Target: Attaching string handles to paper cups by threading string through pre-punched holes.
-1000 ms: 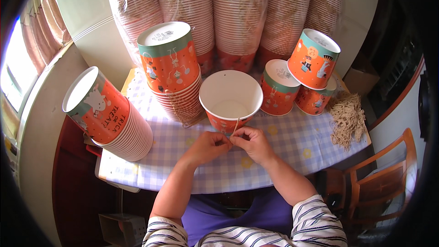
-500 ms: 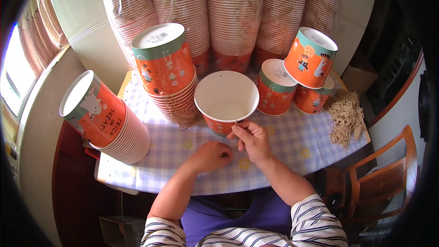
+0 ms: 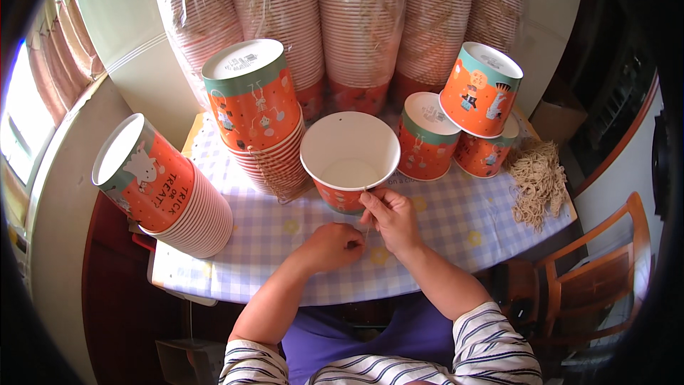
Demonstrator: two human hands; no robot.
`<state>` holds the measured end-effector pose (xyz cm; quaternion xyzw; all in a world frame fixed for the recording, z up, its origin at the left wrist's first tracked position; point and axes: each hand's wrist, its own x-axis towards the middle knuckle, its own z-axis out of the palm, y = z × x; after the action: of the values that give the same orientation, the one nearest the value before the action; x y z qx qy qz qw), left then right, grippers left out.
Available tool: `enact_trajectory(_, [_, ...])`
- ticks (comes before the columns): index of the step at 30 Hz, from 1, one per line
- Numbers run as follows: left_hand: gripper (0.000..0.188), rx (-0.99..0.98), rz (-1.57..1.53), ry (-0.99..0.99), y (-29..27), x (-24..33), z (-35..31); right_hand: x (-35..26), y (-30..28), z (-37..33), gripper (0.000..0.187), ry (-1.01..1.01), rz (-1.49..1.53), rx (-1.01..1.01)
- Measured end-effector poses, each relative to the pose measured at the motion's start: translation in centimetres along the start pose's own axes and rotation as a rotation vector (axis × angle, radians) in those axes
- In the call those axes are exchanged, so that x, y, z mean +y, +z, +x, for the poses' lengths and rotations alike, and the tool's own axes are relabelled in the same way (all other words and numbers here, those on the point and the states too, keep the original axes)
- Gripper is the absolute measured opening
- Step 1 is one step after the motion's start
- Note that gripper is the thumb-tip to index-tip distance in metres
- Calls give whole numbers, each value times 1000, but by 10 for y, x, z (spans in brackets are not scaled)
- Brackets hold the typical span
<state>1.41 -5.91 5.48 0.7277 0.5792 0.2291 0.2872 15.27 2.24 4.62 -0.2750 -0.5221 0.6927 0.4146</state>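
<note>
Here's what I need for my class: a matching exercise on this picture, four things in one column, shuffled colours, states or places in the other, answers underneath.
1. Open tub
2. Right hand
3. String heap
4. Back row of tub stacks

A. beige and tangled
B. wrapped in see-through film
C. white interior on show
D. pinching, near the open tub's edge

Pairs: 1-C; 2-D; 3-A; 4-B

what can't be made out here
In the head view:
Left hand: fingertips hidden beneath the curled hand.
Twine at right hand: too thin to trace, hand covers part.
Middle wrapped paper bucket stack: top cut off by upper edge.
Lower right upside-down bucket: base partly behind tilted bucket above.
</note>
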Motion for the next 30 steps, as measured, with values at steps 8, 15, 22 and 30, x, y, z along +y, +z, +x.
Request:
enact_trajectory(8, [7, 672, 125, 302, -33, 11, -5, 4, -10, 1, 14, -60, 23, -74])
enact_trajectory(15, [30, 828, 423, 374, -52, 44, 27, 11, -15, 6, 16, -78, 29, -22])
enact_trajectory(22, [32, 616, 297, 304, -49, 37, 39, -5, -10, -3, 14, -148, -123, 42])
enact_trajectory(30, [30, 683, 228, 320, -45, 30, 36, -9, -3, -6, 14, -269, -183, 57])
